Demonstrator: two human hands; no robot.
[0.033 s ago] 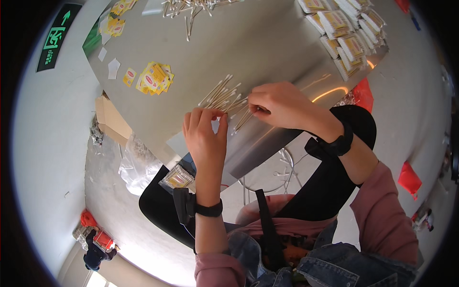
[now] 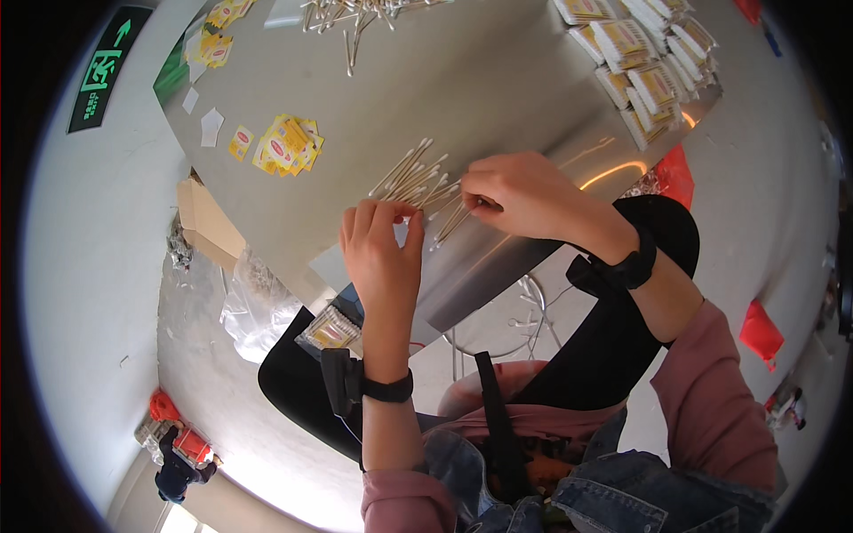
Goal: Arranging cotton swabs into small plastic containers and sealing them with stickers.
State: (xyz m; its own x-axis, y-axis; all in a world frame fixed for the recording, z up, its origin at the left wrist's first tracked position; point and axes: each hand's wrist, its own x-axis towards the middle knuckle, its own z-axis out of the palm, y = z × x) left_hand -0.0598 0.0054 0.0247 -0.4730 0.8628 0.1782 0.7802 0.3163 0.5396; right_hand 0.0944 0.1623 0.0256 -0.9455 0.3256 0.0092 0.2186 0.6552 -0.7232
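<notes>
A loose pile of cotton swabs [image 2: 410, 178] with pale sticks and white tips lies on the metal table just beyond my hands. My left hand [image 2: 382, 240] is closed in a pinch, thumb and forefinger meeting at the near end of a swab. To its right, my right hand [image 2: 520, 194] curls its fingers over the ends of several swabs; its fingertips are partly hidden. A few swabs fan out between the two hands. Under my left wrist, a clear packet of swabs [image 2: 329, 329] with a yellow label sits at the table's near edge.
Yellow printed cards [image 2: 287, 145] are heaped at the left. More swabs [image 2: 351, 35] lie at the far edge, and packed swab bundles [image 2: 653, 84] are stacked at the far right. The metal table [image 2: 498, 98] ends just before my lap. A cardboard box [image 2: 209, 222] stands beyond its left edge.
</notes>
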